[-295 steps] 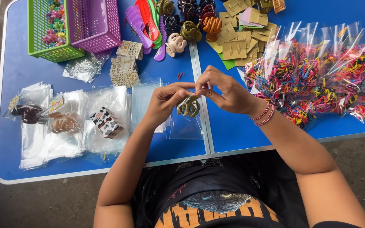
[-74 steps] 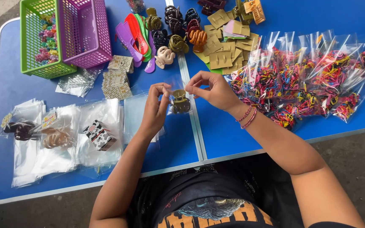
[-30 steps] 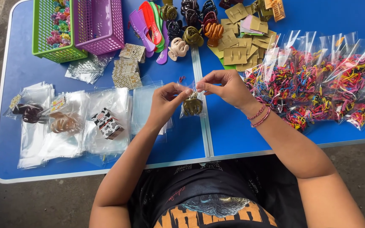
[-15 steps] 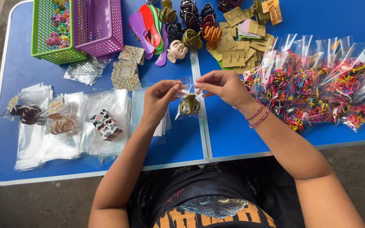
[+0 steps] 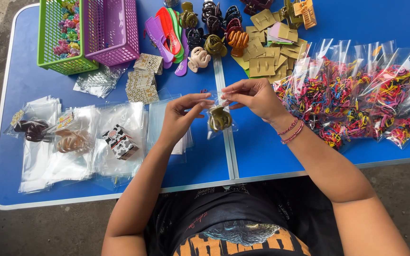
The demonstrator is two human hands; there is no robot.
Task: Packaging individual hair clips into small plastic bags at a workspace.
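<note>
My left hand (image 5: 182, 115) and my right hand (image 5: 254, 97) pinch the top edge of a small clear plastic bag (image 5: 221, 111) from either side, above the blue table (image 5: 257, 156). An olive-green hair claw clip (image 5: 219, 118) hangs inside the bag. The bag is held upright a little above the table's middle seam. Just left of my left hand lies a stack of empty clear bags (image 5: 160, 118).
Bagged clips (image 5: 72, 140) and a cow-print box (image 5: 119, 141) lie at the left. Green basket (image 5: 61, 38) and purple basket (image 5: 111, 29) stand at the back left. Combs (image 5: 167, 31), loose claw clips (image 5: 214, 28), cardboard tags (image 5: 264, 50) sit behind. Bags of coloured hair ties (image 5: 357, 99) fill the right.
The bag with the olive clip has been lifted off the table and now hangs from both hands by its top edge. The hands stay in the same spot.
</note>
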